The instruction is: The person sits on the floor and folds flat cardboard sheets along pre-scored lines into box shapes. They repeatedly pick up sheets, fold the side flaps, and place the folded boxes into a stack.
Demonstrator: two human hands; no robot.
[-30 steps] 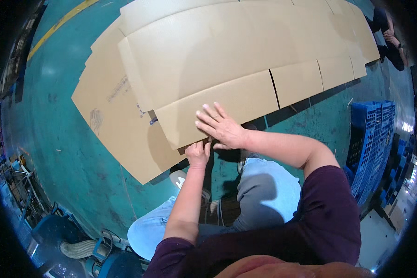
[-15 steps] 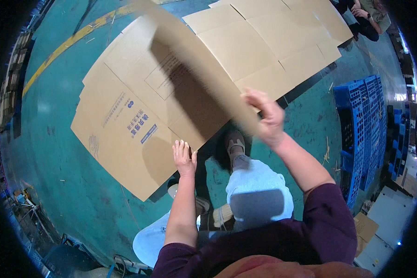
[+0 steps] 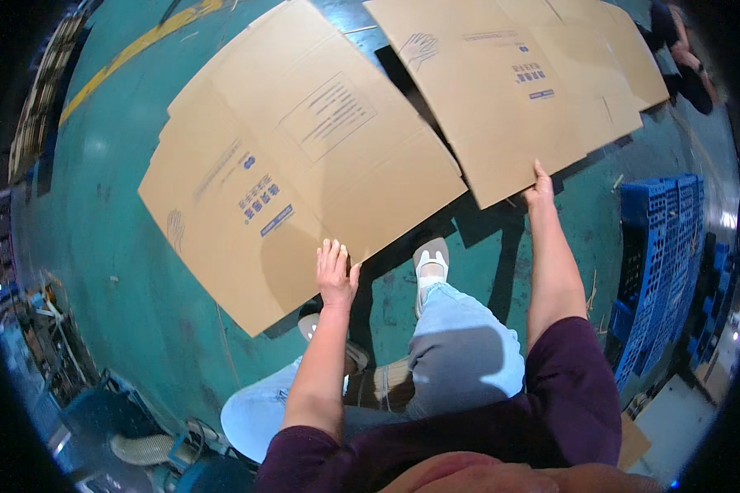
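Note:
Two flat sheets of printed brown cardboard lie before me, side by side. On the near edge of the left cardboard sheet rests my left hand, palm down with its fingers stretched out. My right hand grips the near edge of the right cardboard sheet, thumb on top and the other fingers hidden beneath. That sheet bears a blue hand drawing and print, and it lies over or just above more cardboard at the far right. A dark gap separates the two sheets at the far side.
Blue plastic pallets stand on the right. Another person is at the far right, beyond the cardboard. A yellow line crosses the green floor at the far left. A ribbed hose and machinery sit at the lower left.
My right hand has swung the upright, blurred cardboard sheet over to the right, where it now lies nearly flat, print up. My left hand has stayed on the left sheet.

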